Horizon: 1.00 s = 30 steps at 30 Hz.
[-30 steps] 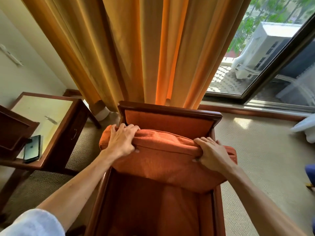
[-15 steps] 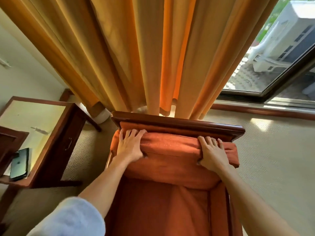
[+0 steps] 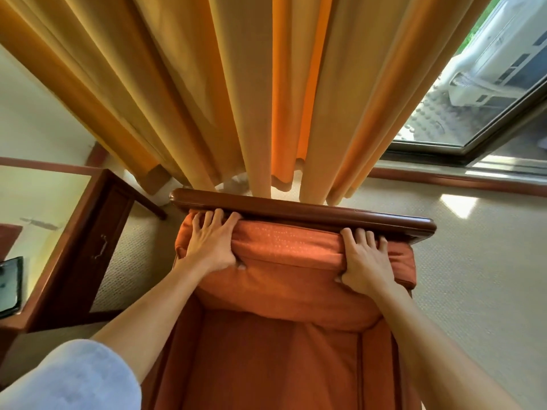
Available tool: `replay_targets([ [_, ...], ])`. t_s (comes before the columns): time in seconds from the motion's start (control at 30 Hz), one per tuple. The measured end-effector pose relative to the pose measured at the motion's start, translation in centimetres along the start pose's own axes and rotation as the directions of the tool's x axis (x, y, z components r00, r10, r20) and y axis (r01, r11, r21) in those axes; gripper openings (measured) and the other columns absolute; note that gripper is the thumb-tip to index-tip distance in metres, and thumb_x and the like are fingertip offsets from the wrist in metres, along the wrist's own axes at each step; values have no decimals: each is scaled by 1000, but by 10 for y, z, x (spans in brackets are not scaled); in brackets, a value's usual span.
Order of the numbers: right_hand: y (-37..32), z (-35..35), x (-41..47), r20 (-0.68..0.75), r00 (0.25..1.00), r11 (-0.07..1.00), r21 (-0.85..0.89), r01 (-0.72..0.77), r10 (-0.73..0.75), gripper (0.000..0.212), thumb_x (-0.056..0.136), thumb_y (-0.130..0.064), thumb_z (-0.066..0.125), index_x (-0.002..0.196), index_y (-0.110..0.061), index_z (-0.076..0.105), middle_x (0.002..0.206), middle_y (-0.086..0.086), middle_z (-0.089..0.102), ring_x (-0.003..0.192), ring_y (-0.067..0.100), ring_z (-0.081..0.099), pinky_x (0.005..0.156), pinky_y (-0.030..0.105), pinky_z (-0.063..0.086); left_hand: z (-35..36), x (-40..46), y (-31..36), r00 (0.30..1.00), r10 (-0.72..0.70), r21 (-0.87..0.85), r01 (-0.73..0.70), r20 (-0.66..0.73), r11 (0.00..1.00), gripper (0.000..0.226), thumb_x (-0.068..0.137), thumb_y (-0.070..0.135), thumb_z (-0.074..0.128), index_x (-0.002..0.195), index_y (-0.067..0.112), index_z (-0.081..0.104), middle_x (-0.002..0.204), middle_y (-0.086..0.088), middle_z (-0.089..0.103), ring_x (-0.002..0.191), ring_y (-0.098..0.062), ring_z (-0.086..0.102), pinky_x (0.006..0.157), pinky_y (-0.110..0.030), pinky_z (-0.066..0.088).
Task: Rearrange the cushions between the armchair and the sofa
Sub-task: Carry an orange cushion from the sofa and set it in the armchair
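Gripping the orange back cushion (image 3: 284,261) at its upper edge, both hands hold it against the backrest of the armchair (image 3: 302,213). The left hand (image 3: 211,245) holds the left end of the cushion: its fingers lie over the top of the cushion and reach up to the dark wooden top rail, and the thumb presses into the front face, so a fold of fabric is pinched between them. The right hand (image 3: 365,264) holds the right end in the same way, the fingers over the top edge just below the rail, the thumb tucked into the front. The cushion stands almost upright between the two hands, its top touching the underside of the rail and its bottom edge resting on the orange seat (image 3: 266,365). The corners of the cushion bulge out past both hands, wider than the seat.

Behind the armchair hang long yellow-orange curtains (image 3: 236,93), their hems near the rail. To the right is a window (image 3: 473,108) with a white air-conditioning unit (image 3: 500,66) outside. On the left stands a wooden side table with a glass tabletop (image 3: 38,202), and a dark phone (image 3: 10,284) lies on it at the frame edge. The floor has a beige carpet (image 3: 473,276). A pale blue sleeve (image 3: 74,377) covers the left upper arm.
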State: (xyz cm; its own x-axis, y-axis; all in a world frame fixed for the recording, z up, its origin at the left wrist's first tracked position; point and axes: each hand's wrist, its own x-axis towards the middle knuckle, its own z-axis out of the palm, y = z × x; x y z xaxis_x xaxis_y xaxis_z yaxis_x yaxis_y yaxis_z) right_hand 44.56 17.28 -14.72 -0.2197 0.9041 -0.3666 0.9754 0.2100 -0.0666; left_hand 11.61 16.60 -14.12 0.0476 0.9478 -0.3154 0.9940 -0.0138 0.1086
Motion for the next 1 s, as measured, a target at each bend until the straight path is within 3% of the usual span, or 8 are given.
replay_targets([
  [0.13, -23, -26, -7, 134, 987, 995, 22, -93, 89, 108, 67, -37, 81, 148, -15, 14, 147, 18, 28, 140, 40, 23, 117, 62, 7, -14, -16, 24, 997, -73, -31, 74, 14, 997, 120, 57, 45, 92, 152, 31, 19, 146, -11, 28, 143, -36, 22, 123, -58, 3],
  [0.23, -76, -30, -25, 30, 999, 992, 124, 16, -20, 106, 82, -25, 71, 156, -19, -4, 163, 20, 0, 150, 40, -5, 118, 62, -1, -4, -42, 63, 991, 1, -86, -13, -136, 996, 123, 66, 23, 86, 157, 34, 4, 163, -13, 9, 153, -35, 6, 125, -55, 0],
  [0.33, -88, -12, -42, -63, 988, 982, 112, 149, -143, 100, 89, -18, 62, 156, -33, -9, 165, 7, -16, 150, 32, -20, 117, 64, -5, 4, -57, 67, 997, 81, -45, -82, -15, 996, 122, 77, 41, 82, 157, 45, -11, 167, -1, -20, 154, -26, -18, 118, -57, -15],
  [0.4, -52, -3, -47, -95, 995, 984, 180, 4, 13, 91, 92, -26, 58, 155, -43, -6, 166, 0, -11, 151, 27, -18, 120, 58, -5, 1, -53, 36, 997, 23, -18, -21, 67, 1000, 112, 84, 52, 72, 155, 48, -15, 163, 4, -28, 150, -23, -26, 118, -59, -17],
  [0.5, -5, 6, -56, -72, 981, 968, 191, -161, 178, 78, 98, -55, 42, 151, -49, -16, 166, 4, -13, 150, 26, -20, 122, 48, -9, -4, -46, -6, 996, -74, -63, 78, 53, 995, 89, 97, 54, 54, 156, 47, -13, 168, -1, -18, 152, -27, -23, 125, -51, -8],
  [0.67, -24, -25, -50, 170, 957, 924, 267, -273, 234, 87, 95, -42, 57, 155, -41, -6, 166, 9, -13, 150, 34, -16, 119, 61, -4, -20, -52, 9, 982, -120, -150, 142, 144, 978, 87, 98, 47, 56, 158, 45, -7, 169, -4, -16, 153, -30, -19, 124, -54, -8],
  [0.8, -42, -60, -93, 185, 960, 654, 704, -278, 209, 95, 85, -54, 70, 157, -36, 10, 164, 10, 17, 149, 31, 21, 120, 52, 20, -47, -98, 18, 972, -222, -550, 225, 73, 804, 86, 91, 52, 66, 159, 39, 14, 170, -4, 6, 156, -27, 2, 125, -54, 3],
  [1.0, -104, -83, -187, 30, 987, 377, 922, -88, 156, 104, 76, -57, 77, 157, -36, 14, 163, -2, 21, 148, 13, 22, 115, 37, 28, -76, -212, 43, 969, -246, -816, 145, 3, 560, 91, 84, 47, 77, 157, 37, 24, 165, 5, 26, 151, -22, 25, 122, -46, 27],
])
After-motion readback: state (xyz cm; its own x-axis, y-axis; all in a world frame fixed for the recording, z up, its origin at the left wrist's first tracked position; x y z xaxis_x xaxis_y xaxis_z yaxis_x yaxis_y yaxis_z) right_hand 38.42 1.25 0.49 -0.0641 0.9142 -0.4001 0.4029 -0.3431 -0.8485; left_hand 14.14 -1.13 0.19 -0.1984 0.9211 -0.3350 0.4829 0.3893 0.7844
